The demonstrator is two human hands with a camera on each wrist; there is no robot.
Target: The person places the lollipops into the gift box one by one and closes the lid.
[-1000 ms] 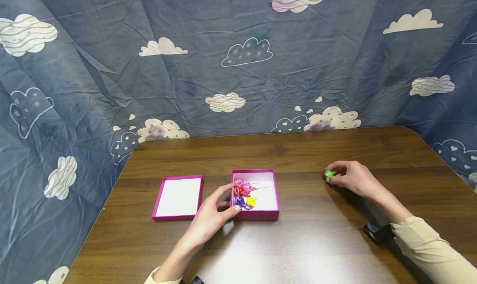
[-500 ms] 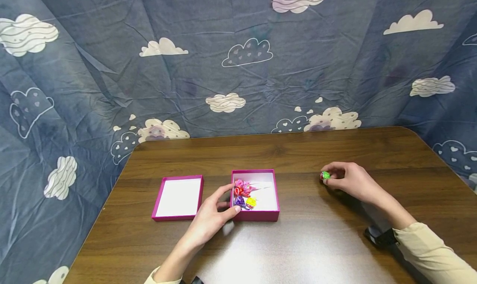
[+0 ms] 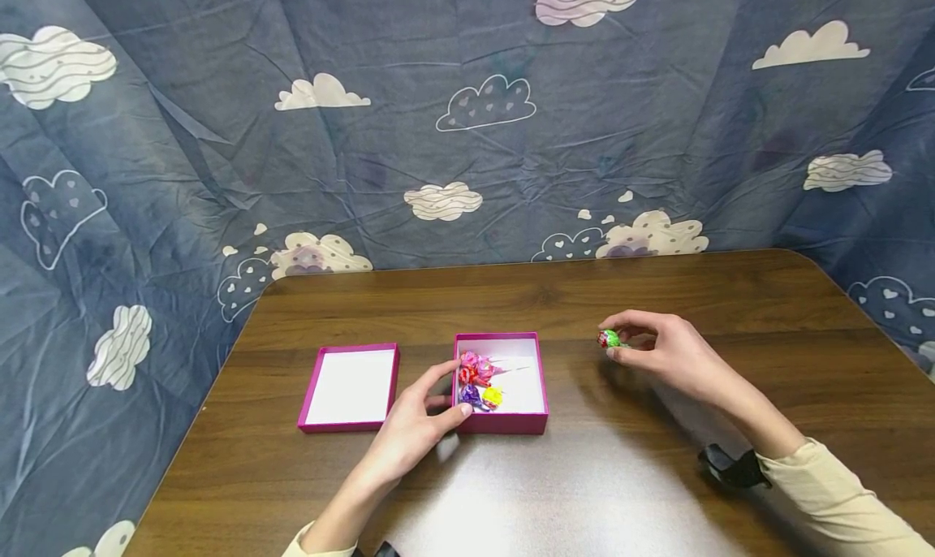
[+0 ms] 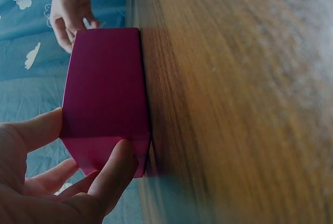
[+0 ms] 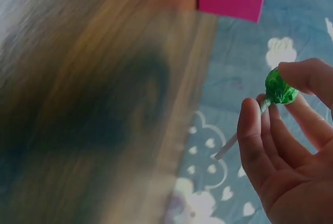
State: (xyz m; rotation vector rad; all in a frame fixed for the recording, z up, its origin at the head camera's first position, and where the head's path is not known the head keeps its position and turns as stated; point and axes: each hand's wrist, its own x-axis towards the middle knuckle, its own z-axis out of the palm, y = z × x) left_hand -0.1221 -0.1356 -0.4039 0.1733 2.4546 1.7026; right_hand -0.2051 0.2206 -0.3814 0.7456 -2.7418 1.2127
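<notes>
My right hand (image 3: 675,352) pinches a lollipop (image 3: 608,338) in a shiny green wrapper, raised over the table to the right of the box. Its white stick (image 5: 226,147) shows below the fingers in the right wrist view. My left hand (image 3: 412,423) holds the near left corner of a magenta box (image 3: 500,424), thumb at the front rim and fingers against the left wall (image 4: 99,154). Inside the open box lie several wrapped lollipops, among them pink ones (image 3: 482,368), a red one (image 3: 467,376), a purple one (image 3: 470,395) and a yellow one (image 3: 493,397), gathered along its left side.
The magenta lid (image 3: 349,386) lies with its white inside up on the table, left of the box. Under everything is a brown wooden table (image 3: 584,476). A blue cloud-printed cloth (image 3: 497,167) hangs behind its far edge.
My right hand has moved left toward the box and risen off the table with the green lollipop. The left hand and the box have stayed where they were.
</notes>
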